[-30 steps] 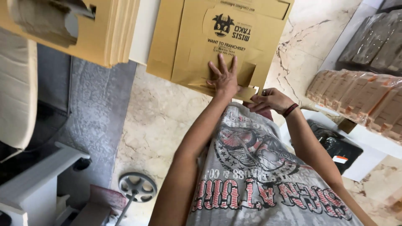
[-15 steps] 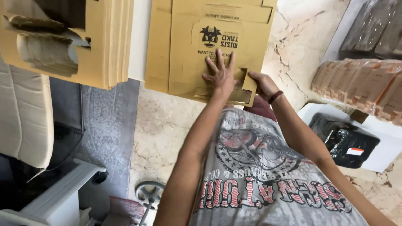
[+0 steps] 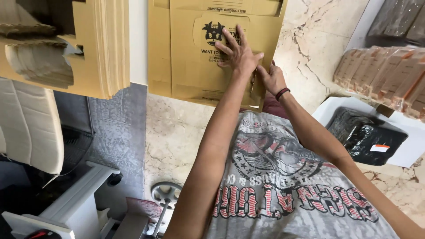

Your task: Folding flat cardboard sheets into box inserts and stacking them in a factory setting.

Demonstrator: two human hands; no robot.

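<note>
**Two hands on a flat cardboard carton blank**

The left hand point(image 3: 237, 53) lies spread and flat, palm down, on the flat brown printed cardboard carton blank point(image 3: 190, 66), fingers splayed over its dark printed emblem; it presses rather than grips. The right hand point(image 3: 271, 79) is at the blank's lower right corner, fingers curled round the edge, pinching a flap there. The blank lies on top of others like it, over the person's lap, above the marble floor point(image 3: 177, 132).

A likely slip: the pinched flap could crease off its fold line or tear if the right hand pulls while the left pins the sheet too near that corner. The blank could also slide off the sheets under it.

Room is tight on the left, where a thick stack of brown cardboard sheets point(image 3: 106, 48) stands just beside the blank. On the right the floor is open as far as the white tray holding a black plastic packet point(image 3: 367, 135), with wrapped brown bundles point(image 3: 385, 73) beyond.
</note>
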